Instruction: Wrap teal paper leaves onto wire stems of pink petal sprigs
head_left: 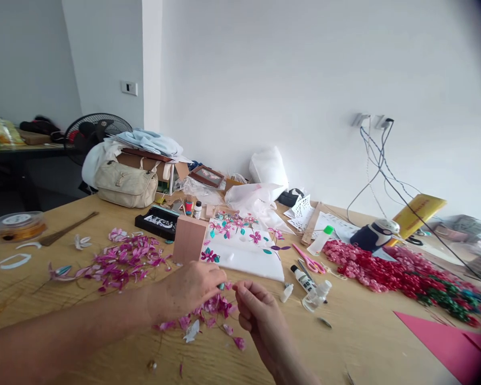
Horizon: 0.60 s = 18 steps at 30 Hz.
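Observation:
My left hand [194,289] reaches across from the left with its fingers curled together. A small teal bit [221,286] shows at its fingertips; what it is I cannot make out. My right hand [260,310] is closed in a pinch close by, with a tiny pink piece [228,286] at its thumb and forefinger. Below the hands lies a loose cluster of magenta petals [214,308], beside a pale whitish flower [191,331]. Just behind stands a white board [248,262] bearing pink flowers and teal leaves, with a wooden block [188,239] at its left.
A bigger pile of magenta flowers [130,259] spreads to the left. Glue bottles [303,279], a clear bottle [317,295] and pink scissors [309,260] lie to the right. Red flower strands [401,272] and a pink sheet [449,342] are farther right. A canvas bag [126,183] sits behind.

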Tool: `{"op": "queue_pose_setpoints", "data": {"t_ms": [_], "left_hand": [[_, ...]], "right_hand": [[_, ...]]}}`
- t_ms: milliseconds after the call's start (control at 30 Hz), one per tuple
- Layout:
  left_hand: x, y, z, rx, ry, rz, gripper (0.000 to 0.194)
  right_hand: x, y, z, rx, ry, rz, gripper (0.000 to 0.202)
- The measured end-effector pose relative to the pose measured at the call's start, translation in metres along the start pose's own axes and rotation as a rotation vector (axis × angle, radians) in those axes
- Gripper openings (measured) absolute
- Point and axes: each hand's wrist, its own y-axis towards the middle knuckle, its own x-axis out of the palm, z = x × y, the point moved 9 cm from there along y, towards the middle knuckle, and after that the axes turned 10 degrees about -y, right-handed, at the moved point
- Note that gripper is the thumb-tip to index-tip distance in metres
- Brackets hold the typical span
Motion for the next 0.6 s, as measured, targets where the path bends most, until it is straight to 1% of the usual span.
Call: {"op": "queue_pose_setpoints", "data": {"t_ms": [67, 133, 200, 233, 300, 367, 400, 433, 500, 567, 600], "left_hand": [[0.006, -0.003, 0.005, 0.037, 0.082, -0.051, 0.008], [0.009, -0.007, 0.012, 0.080, 0.152, -0.094, 0.007], [0.002, -0.010, 0.017, 0.090, 0.146, -0.087, 0.005], [-0.007, -0.011, 0.016, 0.073, 0.121, -0.058, 0.004], [-0.031, -0.011, 0.009, 0.025, 0.071, 0.029, 0.003], [-0.063, -0.009, -0.004, -0.030, 0.059, 0.136, 0.008], [-0.081, -0.007, -0.014, -0.070, 0.058, 0.202, 0.011], [-0.101, -0.006, -0.026, -0.114, 0.056, 0.289, 0.012], [-0.130, 0.001, -0.053, -0.210, -0.008, 0.370, 0.013], [-0.152, 0.011, -0.083, -0.307, -0.104, 0.440, 0.019], [-0.156, 0.019, -0.097, -0.339, -0.171, 0.421, 0.022]], "right_hand": [[0.001, -0.001, -0.006, -0.055, -0.160, 0.035, 0.027], [0.008, -0.001, -0.010, -0.084, -0.290, 0.003, 0.033], [0.017, 0.000, -0.010, -0.080, -0.387, -0.066, 0.036], [0.020, 0.001, -0.009, -0.073, -0.432, -0.106, 0.035], [0.025, 0.004, -0.008, -0.074, -0.532, -0.179, 0.028], [0.025, 0.008, -0.010, -0.115, -0.679, -0.204, 0.016], [0.025, 0.011, -0.012, -0.150, -0.772, -0.203, 0.009], [0.025, 0.014, -0.015, -0.190, -0.869, -0.203, 0.004], [0.029, 0.019, -0.018, -0.272, -1.040, -0.216, 0.008], [0.037, 0.021, -0.020, -0.371, -1.139, -0.250, 0.012], [0.042, 0.020, -0.020, -0.435, -1.162, -0.264, 0.012]]}}
